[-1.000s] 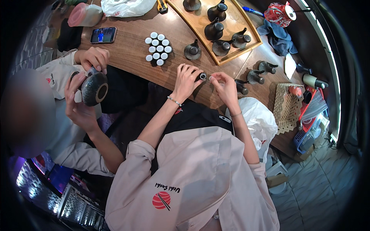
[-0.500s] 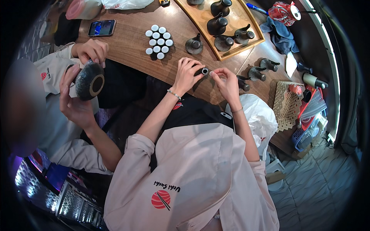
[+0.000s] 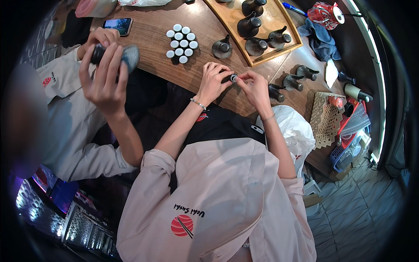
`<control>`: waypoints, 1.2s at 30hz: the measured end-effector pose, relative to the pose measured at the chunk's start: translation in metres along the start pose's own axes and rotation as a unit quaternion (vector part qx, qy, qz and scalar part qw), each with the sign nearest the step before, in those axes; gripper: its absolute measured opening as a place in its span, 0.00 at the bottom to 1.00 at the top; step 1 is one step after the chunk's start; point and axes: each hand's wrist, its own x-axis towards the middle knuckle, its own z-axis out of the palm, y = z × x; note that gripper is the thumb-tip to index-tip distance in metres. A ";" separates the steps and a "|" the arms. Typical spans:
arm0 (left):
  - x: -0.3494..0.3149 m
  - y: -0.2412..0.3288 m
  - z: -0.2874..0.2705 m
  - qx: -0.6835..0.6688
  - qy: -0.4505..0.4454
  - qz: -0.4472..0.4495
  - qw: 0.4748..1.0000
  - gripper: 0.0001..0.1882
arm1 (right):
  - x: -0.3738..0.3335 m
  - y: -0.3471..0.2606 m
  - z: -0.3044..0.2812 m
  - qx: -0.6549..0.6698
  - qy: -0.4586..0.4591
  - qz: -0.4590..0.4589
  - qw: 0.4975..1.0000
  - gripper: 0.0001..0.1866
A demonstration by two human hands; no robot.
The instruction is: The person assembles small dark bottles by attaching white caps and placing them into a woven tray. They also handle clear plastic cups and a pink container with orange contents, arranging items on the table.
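Seen from the head camera, the left hand [image 3: 214, 81] closes around a small dark bottle [image 3: 226, 79] over the wooden table [image 3: 148, 32], near its edge. The pale-ringed mouth [image 3: 233, 77] points rightward and up; fingers largely hide the long axis. The right hand [image 3: 254, 86], fingertips drawn narrow, meets the mouth; whether it grips anything cannot be told.

Head-worn fisheye view, looking steeply down over wearer's shirt [image 3: 227, 183] toward hands [image 3: 212, 83], table [image 3: 146, 48] beyond
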 end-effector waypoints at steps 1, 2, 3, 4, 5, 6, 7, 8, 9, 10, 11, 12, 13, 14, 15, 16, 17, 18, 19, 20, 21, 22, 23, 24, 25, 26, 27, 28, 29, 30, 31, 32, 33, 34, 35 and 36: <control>0.000 0.000 0.000 0.000 0.001 0.000 1.000 0.17 | 0.002 -0.002 -0.001 -0.012 -0.007 0.000 1.000 0.12; 0.000 0.001 -0.001 0.001 0.001 0.000 1.000 0.17 | 0.003 -0.004 -0.001 -0.019 -0.014 -0.004 1.000 0.12; 0.000 0.002 -0.001 0.002 0.001 0.000 1.000 0.17 | 0.005 -0.006 -0.001 -0.029 -0.011 -0.014 0.999 0.12; 0.000 0.002 -0.002 0.004 -0.003 -0.004 1.000 0.17 | 0.007 -0.007 0.000 -0.034 -0.009 -0.028 0.999 0.11; 0.000 0.003 -0.002 0.005 0.002 0.001 1.000 0.17 | 0.009 -0.009 0.001 -0.041 -0.006 -0.037 0.998 0.11; 0.000 0.004 -0.003 0.008 0.004 0.002 1.000 0.17 | 0.011 -0.010 0.002 -0.054 -0.008 -0.036 0.998 0.11; 0.000 0.004 -0.004 0.011 0.004 0.005 1.000 0.16 | 0.013 -0.011 0.004 -0.069 -0.009 -0.028 0.997 0.10; 0.001 0.004 -0.004 0.011 0.002 0.004 1.000 0.16 | 0.015 -0.011 0.005 -0.084 -0.010 -0.021 0.996 0.10; 0.001 0.005 -0.005 0.011 -0.001 0.005 1.000 0.16 | 0.017 -0.012 0.006 -0.090 -0.013 -0.018 0.996 0.10; 0.001 0.005 -0.006 0.012 -0.003 0.005 1.000 0.16 | 0.020 -0.012 0.006 -0.095 -0.016 -0.014 0.995 0.10; 0.001 0.005 -0.006 0.012 -0.004 0.006 1.000 0.16 | 0.022 -0.013 0.007 -0.101 -0.025 -0.004 0.995 0.09; 0.001 0.005 -0.007 0.012 -0.005 0.006 1.000 0.17 | 0.026 -0.013 0.006 -0.103 -0.036 0.010 0.994 0.10; 0.001 0.005 -0.007 0.014 -0.010 0.003 1.000 0.17 | 0.030 -0.014 0.006 -0.104 -0.053 0.030 0.993 0.11; 0.001 0.006 -0.007 0.016 -0.009 0.004 1.000 0.17 | 0.033 -0.014 0.005 -0.104 -0.070 0.053 0.991 0.12; 0.001 0.006 -0.007 0.018 -0.012 0.003 1.000 0.17 | 0.035 -0.015 0.004 -0.113 -0.073 0.053 0.989 0.12; 0.001 0.006 -0.008 0.021 -0.015 0.001 1.000 0.18 | 0.037 -0.015 0.004 -0.121 -0.077 0.055 0.988 0.12; 0.001 0.006 -0.008 0.021 -0.014 0.003 1.000 0.18 | 0.039 -0.015 0.004 -0.127 -0.078 0.057 0.987 0.13; 0.000 0.006 -0.008 0.021 -0.014 0.005 1.000 0.18 | 0.040 -0.015 0.004 -0.139 -0.078 0.047 0.986 0.14; 0.000 0.006 -0.008 0.022 -0.014 0.005 1.000 0.18 | 0.041 -0.015 0.005 -0.150 -0.075 0.038 0.985 0.14; 0.000 0.006 -0.008 0.022 -0.013 0.006 1.000 0.18 | 0.041 -0.015 0.005 -0.161 -0.072 0.029 0.984 0.15; 0.000 0.006 -0.009 0.023 -0.013 0.005 1.000 0.19 | 0.041 -0.014 0.004 -0.163 -0.071 0.025 0.984 0.16; 0.000 0.006 -0.009 0.024 -0.013 0.005 1.000 0.19 | 0.041 -0.013 0.004 -0.164 -0.071 0.021 0.984 0.17; 0.000 0.006 -0.009 0.025 -0.013 0.005 1.000 0.19 | 0.041 -0.012 0.003 -0.166 -0.069 0.017 0.984 0.17; 0.000 0.006 -0.008 0.026 -0.013 0.005 1.000 0.19 | 0.040 -0.011 0.002 -0.150 -0.078 0.039 0.985 0.17; 0.001 0.006 -0.008 0.028 -0.016 0.002 0.999 0.19 | 0.040 -0.011 0.001 -0.134 -0.086 0.060 0.985 0.17; 0.001 0.006 -0.008 0.024 -0.013 0.004 1.000 0.18 | 0.040 -0.011 -0.001 -0.117 -0.094 0.082 0.985 0.16; 0.001 0.006 -0.007 0.022 -0.013 0.002 1.000 0.18 | 0.038 -0.011 -0.001 -0.122 -0.082 0.063 0.987 0.17; 0.001 0.006 -0.007 0.020 -0.014 0.000 1.000 0.18 | 0.035 -0.011 -0.002 -0.126 -0.069 0.045 0.989 0.18; 0.001 0.006 -0.006 0.025 -0.015 0.004 1.000 0.18 | 0.033 -0.011 -0.004 -0.138 -0.063 0.042 0.988 0.20; 0.001 0.006 -0.006 0.030 -0.019 0.005 0.999 0.19 | 0.030 -0.011 -0.006 -0.116 -0.063 0.030 0.991 0.19; 0.001 0.006 -0.006 0.035 -0.022 0.006 0.999 0.19 | 0.025 -0.011 -0.009 -0.102 -0.069 0.034 0.992 0.19; 0.001 0.006 -0.006 0.034 -0.024 0.007 0.999 0.19 | 0.020 -0.010 -0.012 -0.088 -0.075 0.038 0.993 0.18; 0.002 0.006 -0.007 0.033 -0.025 0.009 0.999 0.20 | 0.015 -0.010 -0.016 -0.066 -0.063 0.037 0.995 0.18; 0.002 0.007 -0.007 0.032 -0.026 0.011 0.999 0.20 | 0.009 -0.008 -0.021 -0.044 -0.050 0.035 0.997 0.18; 0.003 0.009 -0.008 0.007 -0.026 0.012 1.000 0.20 | 0.004 -0.007 -0.025 -0.007 -0.034 0.000 0.999 0.18; 0.004 0.012 -0.010 -0.018 -0.026 0.014 0.999 0.20 | -0.001 -0.006 -0.026 0.012 -0.013 0.012 1.000 0.18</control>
